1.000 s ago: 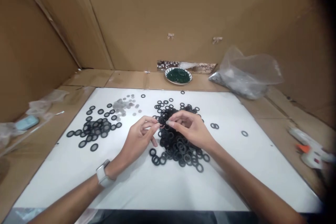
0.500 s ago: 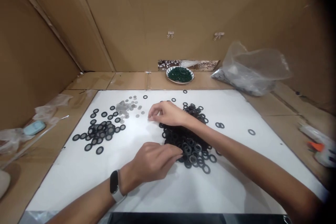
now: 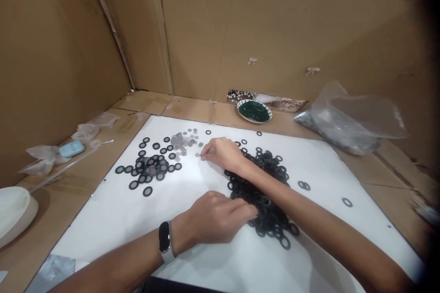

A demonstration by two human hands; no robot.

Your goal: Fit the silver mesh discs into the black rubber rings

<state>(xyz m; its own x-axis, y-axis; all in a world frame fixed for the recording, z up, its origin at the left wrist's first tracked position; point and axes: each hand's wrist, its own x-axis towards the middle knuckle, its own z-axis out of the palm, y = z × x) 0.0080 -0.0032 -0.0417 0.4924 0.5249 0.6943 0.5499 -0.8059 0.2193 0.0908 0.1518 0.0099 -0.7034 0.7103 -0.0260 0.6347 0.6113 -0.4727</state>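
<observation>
My right hand (image 3: 223,155) reaches over the white board with thumb and fingers pinched. A small grey disc (image 3: 211,150) shows between them, and another lies just beside the fingertips. Loose grey discs (image 3: 178,142) are heaped to its left. My left hand (image 3: 220,217), wearing a smartwatch (image 3: 165,236) on the wrist, is closed, its fingertips at the near left side of a pile of black ring washers (image 3: 271,215). What those fingers hold, if anything, is hidden. Black rings with grey centres (image 3: 151,167) lie in a group on the left.
A patterned plate (image 3: 270,118) of dark green bits stands behind the white board (image 3: 192,183). A clear plastic bag (image 3: 357,119) lies at back right. On the left are a blue case (image 3: 72,148) and a white bowl (image 3: 15,215). Cardboard walls surround the area.
The view has turned left and tilted, so everything sits further right. My right hand's fingers have come to the grey discs, and one now shows between them. My left hand stays by the washer pile.
</observation>
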